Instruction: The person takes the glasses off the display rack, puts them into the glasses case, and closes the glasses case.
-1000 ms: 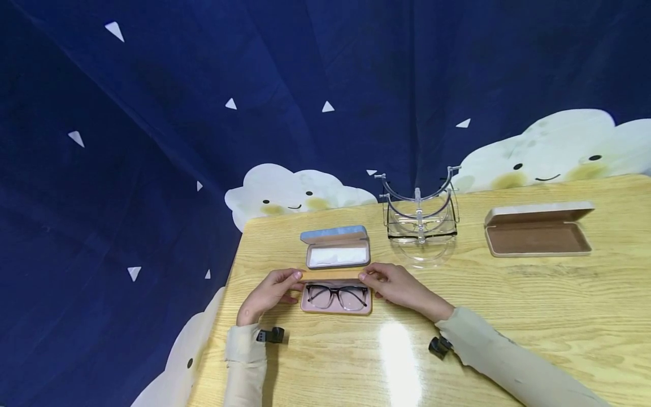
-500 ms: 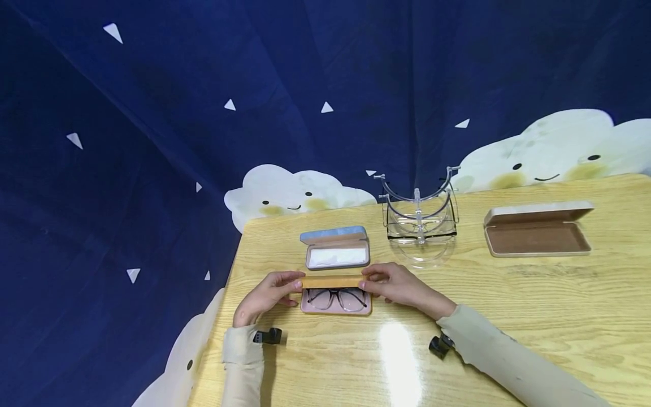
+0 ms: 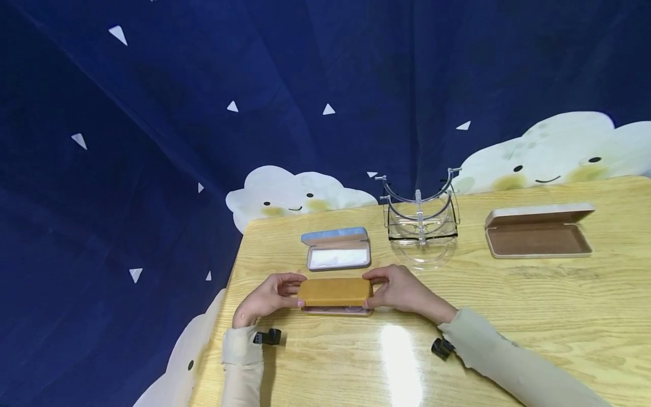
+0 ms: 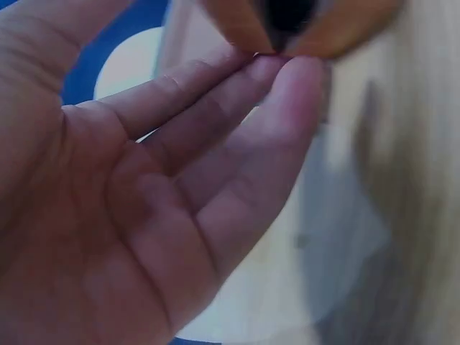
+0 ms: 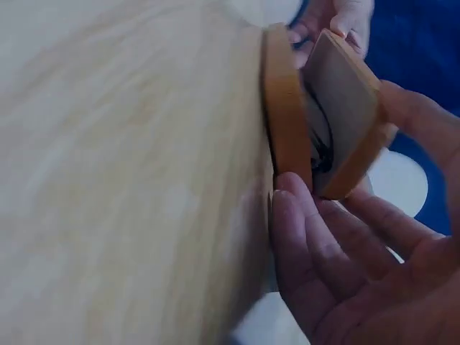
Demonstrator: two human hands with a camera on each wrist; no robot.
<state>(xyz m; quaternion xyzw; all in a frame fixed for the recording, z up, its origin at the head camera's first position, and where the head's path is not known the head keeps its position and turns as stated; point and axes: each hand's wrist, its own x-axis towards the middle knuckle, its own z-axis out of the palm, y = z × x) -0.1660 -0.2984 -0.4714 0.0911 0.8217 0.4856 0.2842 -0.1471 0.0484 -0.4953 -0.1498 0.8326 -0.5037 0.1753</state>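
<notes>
A mustard-yellow glasses case (image 3: 334,291) lies on the table between both hands, its lid lowered most of the way with a narrow gap along the front. Through the gap in the right wrist view, part of a dark pair of eyeglasses (image 5: 323,157) shows inside; the lid hides most of it. My left hand (image 3: 269,295) holds the left end of the case with thumb and fingers. At the other end, my right hand (image 3: 407,291) grips the lid, while lower fingertips (image 5: 291,194) touch the base in the right wrist view.
Just behind stands an open blue case (image 3: 334,234) with a white cloth (image 3: 338,258) in it. A clear display stand (image 3: 420,217) bearing eyeglasses is at the back. Farther right sits an open, brown-lined case (image 3: 539,240). Wood tabletop (image 3: 346,362) extends in front.
Both hands have swung the yellow lid forward and down from nearly upright, so it now covers the eyeglasses in the head view. The base, the other cases and the stand have stayed put.
</notes>
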